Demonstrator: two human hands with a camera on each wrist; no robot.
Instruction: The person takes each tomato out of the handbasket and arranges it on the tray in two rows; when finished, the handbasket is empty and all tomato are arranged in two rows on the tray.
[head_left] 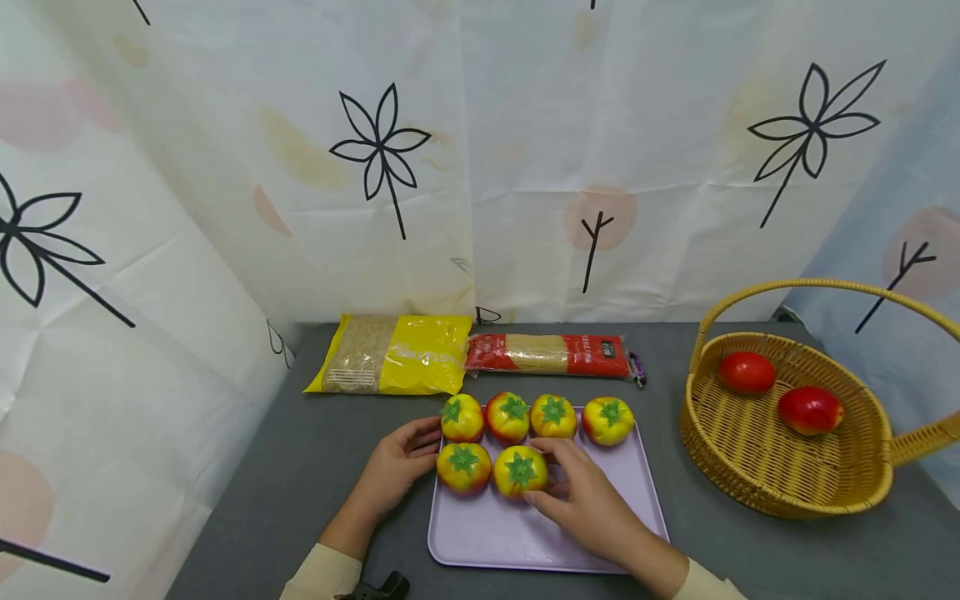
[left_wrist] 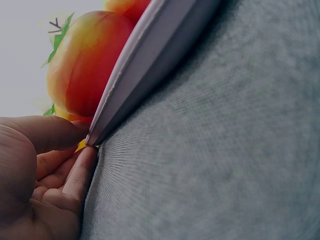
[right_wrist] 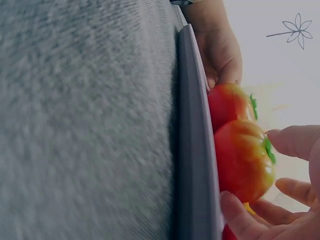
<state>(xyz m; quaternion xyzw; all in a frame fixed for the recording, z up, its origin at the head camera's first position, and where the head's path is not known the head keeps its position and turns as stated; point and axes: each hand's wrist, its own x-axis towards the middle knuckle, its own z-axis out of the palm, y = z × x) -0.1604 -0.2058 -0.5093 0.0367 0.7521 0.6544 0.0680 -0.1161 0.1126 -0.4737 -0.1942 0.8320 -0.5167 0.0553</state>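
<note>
A lilac tray [head_left: 510, 542] carries several yellow-and-red tomatoes with green star-shaped tops, standing in two rows. At the tray's left edge is my left hand [head_left: 397, 471]; its thumb and fingers pinch the rim [left_wrist: 107, 107] beside the leftmost tomatoes. My right hand [head_left: 588, 500] reaches over the tray from the right. Its thumb and fingers curl round the right tomato [head_left: 520, 472] of the front row, which sits beside another tomato [head_left: 463, 468]. In the right wrist view, the fingertips [right_wrist: 280, 142] lie close around this tomato [right_wrist: 242, 160].
A wicker basket [head_left: 780, 492] with a tall handle stands at the right, holding two red fruits [head_left: 810, 410]. Behind the tray lie a yellow packet [head_left: 393, 354] and a red packet of noodles [head_left: 551, 355]. A patterned cloth [head_left: 510, 167] hangs around the grey table [head_left: 285, 467].
</note>
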